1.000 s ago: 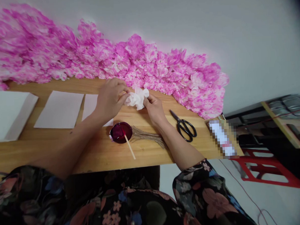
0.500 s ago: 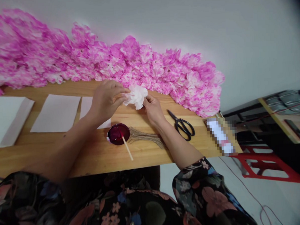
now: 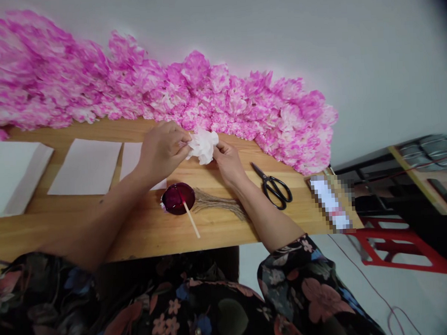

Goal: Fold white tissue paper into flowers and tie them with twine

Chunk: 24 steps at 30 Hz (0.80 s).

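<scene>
A small white paper flower (image 3: 203, 145) is held just above the wooden table (image 3: 145, 230), in front of the pile of pink paper flowers (image 3: 176, 95). My left hand (image 3: 161, 151) pinches its left side with thumb and fingers. My right hand (image 3: 227, 161) grips its lower right edge from below. Both hands are closed on the paper. Near my wrists sits a dark red bowl of dye (image 3: 178, 197) with a wooden stick (image 3: 191, 219) leaning in it.
A bundle of brown twine (image 3: 218, 206) lies beside the bowl. Black scissors (image 3: 273, 187) lie to the right. White paper sheets (image 3: 85, 167) lie at the left. A red stool (image 3: 393, 251) and a low shelf (image 3: 424, 178) stand past the table's right end.
The white flower has been bunched from a spread, bow-like shape into a tighter ball. Both hands stay on it, almost in the same place.
</scene>
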{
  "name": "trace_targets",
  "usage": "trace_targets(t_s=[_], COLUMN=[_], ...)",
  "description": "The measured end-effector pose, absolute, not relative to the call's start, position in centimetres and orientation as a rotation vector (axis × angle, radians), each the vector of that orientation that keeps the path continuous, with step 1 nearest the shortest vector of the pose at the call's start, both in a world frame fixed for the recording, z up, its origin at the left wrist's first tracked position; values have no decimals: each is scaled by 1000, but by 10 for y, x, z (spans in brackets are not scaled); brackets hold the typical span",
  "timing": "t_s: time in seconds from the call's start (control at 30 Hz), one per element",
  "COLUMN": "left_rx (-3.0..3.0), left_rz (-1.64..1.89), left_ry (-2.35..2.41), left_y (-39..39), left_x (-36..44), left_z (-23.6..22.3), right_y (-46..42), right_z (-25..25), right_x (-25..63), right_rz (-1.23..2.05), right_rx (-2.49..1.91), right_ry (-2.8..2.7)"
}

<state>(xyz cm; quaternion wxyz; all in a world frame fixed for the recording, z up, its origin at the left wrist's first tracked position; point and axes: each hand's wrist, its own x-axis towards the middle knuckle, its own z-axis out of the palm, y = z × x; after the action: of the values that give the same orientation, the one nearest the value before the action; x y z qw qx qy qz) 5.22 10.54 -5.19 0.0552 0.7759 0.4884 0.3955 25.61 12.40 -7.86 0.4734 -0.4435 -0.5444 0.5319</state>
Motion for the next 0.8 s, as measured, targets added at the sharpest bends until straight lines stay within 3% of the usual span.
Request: trace_targets(t_s=[0.5,0.8], left_rx=[2307,2264], left_rz=[1332,1263], left_ry=[1519,1585], left_y=[87,84], left_x=[59,69], left_z=[-29,-42], right_y=[118,112], right_z=[-70,-65], right_x=[255,254], right_rz=[1267,993], right_rx=[-1105,-1136], right_ry=[-1287,-1519])
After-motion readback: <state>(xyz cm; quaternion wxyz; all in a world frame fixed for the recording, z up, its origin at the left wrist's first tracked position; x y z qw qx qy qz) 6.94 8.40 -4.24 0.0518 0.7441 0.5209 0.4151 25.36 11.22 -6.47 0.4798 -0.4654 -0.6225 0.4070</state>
